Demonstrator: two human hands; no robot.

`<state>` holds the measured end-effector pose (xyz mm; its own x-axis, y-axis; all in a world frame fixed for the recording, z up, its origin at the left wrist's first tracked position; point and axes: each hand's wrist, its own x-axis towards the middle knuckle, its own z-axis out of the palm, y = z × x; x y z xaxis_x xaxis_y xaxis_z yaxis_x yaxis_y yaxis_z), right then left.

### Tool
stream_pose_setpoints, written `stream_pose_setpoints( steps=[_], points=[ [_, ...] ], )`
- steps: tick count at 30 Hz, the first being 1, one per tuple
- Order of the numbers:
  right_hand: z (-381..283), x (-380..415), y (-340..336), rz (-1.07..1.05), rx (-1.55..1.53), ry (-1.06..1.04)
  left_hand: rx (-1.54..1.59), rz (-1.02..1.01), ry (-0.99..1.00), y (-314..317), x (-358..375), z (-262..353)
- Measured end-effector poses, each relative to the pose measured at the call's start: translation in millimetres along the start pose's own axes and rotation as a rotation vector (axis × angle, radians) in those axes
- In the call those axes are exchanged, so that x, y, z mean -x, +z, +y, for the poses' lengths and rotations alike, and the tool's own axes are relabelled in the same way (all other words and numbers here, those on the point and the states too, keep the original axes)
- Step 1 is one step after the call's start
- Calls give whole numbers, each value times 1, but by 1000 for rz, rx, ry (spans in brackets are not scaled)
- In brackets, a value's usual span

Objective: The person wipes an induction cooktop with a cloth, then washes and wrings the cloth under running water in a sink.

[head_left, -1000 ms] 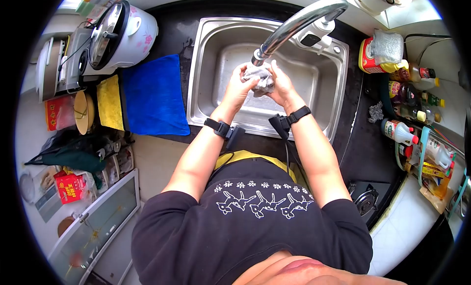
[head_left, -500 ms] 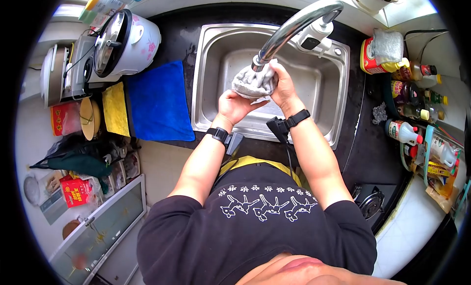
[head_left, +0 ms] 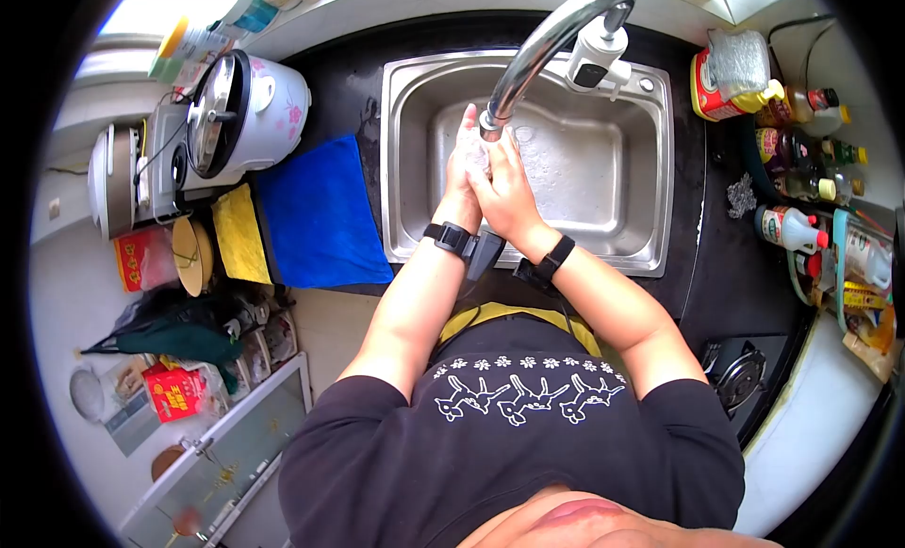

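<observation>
Under the chrome faucet [head_left: 509, 91], my left hand [head_left: 460, 176] is held with its fingers stretched out towards the back of the sink [head_left: 603, 180]. My right hand [head_left: 506, 192] lies against it from the right side, fingers extended and close to the spout. Clear water runs over the palms between the two hands. No cloth shows in or around them, though the space between the palms is partly hidden.
On the left counter are a blue cloth [head_left: 320, 213], a yellow cloth [head_left: 240, 232] and a rice cooker [head_left: 269, 110]. Several bottles, including a white one with a red cap [head_left: 790, 228], line the right side. A steel scrubber [head_left: 741, 196] and gas burner [head_left: 740, 376] are also there.
The grey cloth that both hands held under the faucet is out of sight. My hands have come together beneath the spout, the right one moving left, with water now on them.
</observation>
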<state>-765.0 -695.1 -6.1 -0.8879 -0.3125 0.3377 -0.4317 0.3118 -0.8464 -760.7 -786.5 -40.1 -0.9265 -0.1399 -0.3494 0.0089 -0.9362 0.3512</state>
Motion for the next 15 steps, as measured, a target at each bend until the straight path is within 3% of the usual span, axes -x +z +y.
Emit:
stream_pose_setpoints(
  steps=[1,3,4,5,8,9,10,11,12,14,15],
  points=[
    [0,-1,-3,-32,68,-54,54,-47,17,14,6,-4],
    [21,-17,-6,-156,-146,165,-84,1,-13,16,13,-15],
    [20,-31,-14,-176,-147,325,-302,41,52,35,27,-22],
    [20,-45,-20,-109,-354,420,-135,48,-71,40,37,-26],
    [26,-37,-11,-19,-435,340,-78,184,-123,45,46,-28],
    [16,-25,-13,-18,-426,307,-144,137,-27,32,34,-27],
    [11,-15,-16,-145,-325,274,0,-182,-114,-10,13,-22],
    [19,-2,-11,-206,-51,18,150,-497,-197,-43,-1,-19],
    [14,4,-14,-215,-50,-5,153,-496,-200,-38,1,-20],
    [16,-2,-20,-222,-52,-33,-32,-71,-150,-2,10,-18],
    [32,-16,-25,-271,35,-155,-129,146,-123,15,17,-17]
  ],
)
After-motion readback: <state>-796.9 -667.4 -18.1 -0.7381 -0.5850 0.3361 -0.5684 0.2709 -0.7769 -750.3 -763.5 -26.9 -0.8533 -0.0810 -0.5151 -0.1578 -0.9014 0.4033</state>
